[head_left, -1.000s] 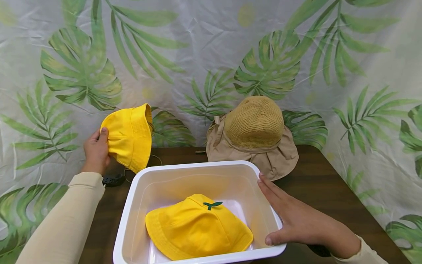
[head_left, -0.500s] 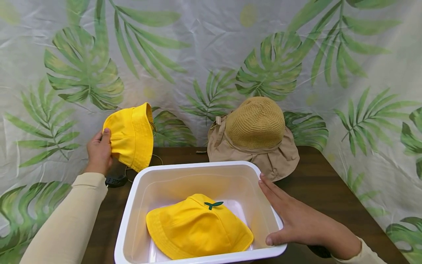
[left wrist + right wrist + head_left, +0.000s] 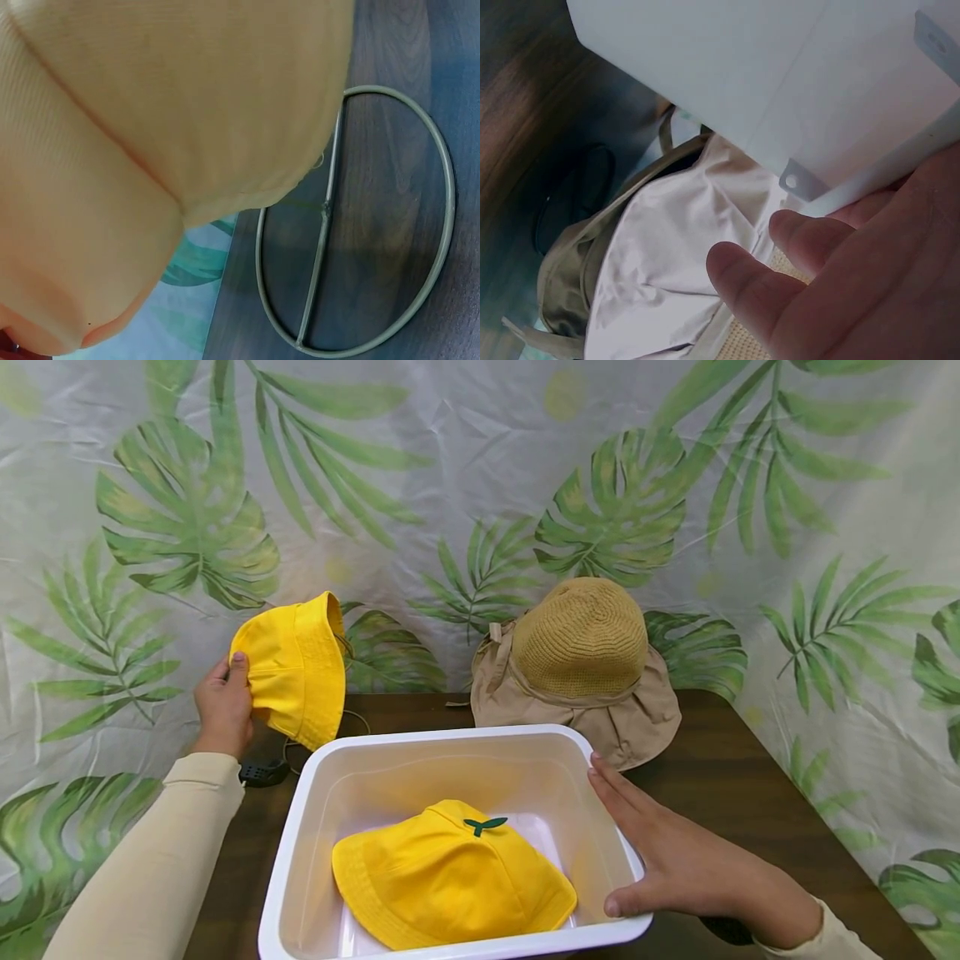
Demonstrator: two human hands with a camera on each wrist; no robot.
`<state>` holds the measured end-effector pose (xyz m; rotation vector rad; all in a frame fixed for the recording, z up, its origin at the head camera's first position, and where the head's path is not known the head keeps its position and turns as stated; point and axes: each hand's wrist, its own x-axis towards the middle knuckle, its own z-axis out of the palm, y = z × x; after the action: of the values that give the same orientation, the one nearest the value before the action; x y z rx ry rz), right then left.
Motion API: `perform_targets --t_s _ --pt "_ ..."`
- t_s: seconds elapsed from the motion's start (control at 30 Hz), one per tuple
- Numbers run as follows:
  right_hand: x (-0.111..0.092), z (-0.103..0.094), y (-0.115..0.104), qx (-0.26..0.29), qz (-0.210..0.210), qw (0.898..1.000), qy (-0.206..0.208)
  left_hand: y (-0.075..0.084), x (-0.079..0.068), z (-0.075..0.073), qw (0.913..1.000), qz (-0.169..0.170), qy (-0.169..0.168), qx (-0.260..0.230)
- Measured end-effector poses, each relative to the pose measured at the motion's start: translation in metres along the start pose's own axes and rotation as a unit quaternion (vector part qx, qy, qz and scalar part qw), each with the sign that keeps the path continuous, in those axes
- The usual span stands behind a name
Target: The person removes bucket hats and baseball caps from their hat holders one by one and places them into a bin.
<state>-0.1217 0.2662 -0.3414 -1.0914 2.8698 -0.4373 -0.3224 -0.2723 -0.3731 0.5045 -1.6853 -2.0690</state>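
Note:
At the left in the head view, my left hand (image 3: 223,714) grips a yellow bucket hat (image 3: 292,668) by its crown, thumb on the near side. The hat is tipped sideways, its brim facing right. In the left wrist view the hat's cloth (image 3: 225,90) fills much of the picture, close over a wire ring base (image 3: 450,195) with a crossbar on the table. My right hand (image 3: 682,860) rests at the right rim of a white plastic basin (image 3: 450,733), fingers extended and thumb spread. Inside the basin lies another yellow hat (image 3: 457,881) with a green sprout on top.
Behind the basin stands a straw-crowned hat (image 3: 581,639) with a wide beige cloth brim, partly hidden by the rim. The dark wooden table (image 3: 750,793) ends at the right and back. A leaf-print curtain (image 3: 480,460) hangs behind it.

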Motion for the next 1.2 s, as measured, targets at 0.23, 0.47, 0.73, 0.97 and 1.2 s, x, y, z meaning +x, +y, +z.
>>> perform_targets --t_s 0.23,0.47,0.73,0.97,1.2 --pt "0.0 0.0 0.0 0.003 -0.001 1.0 0.003 0.0 -0.003 -0.002 0.9991 -0.016 -0.008 -0.038" --pt "0.0 -0.001 0.0 0.003 0.004 1.0 -0.003 -0.003 -0.006 -0.001 0.997 -0.03 -0.011 -0.07" --pt "0.0 -0.001 0.0 0.002 0.003 1.0 -0.001 -0.007 -0.004 -0.008 0.9988 -0.041 -0.01 -0.025" --pt "0.0 -0.001 0.0 0.001 0.002 1.0 0.001 -0.001 -0.002 -0.014 0.999 -0.032 -0.009 -0.029" --pt "0.0 -0.001 0.0 0.008 0.0 1.0 0.0 0.021 0.0 -0.023 0.9969 0.005 -0.021 -0.075"
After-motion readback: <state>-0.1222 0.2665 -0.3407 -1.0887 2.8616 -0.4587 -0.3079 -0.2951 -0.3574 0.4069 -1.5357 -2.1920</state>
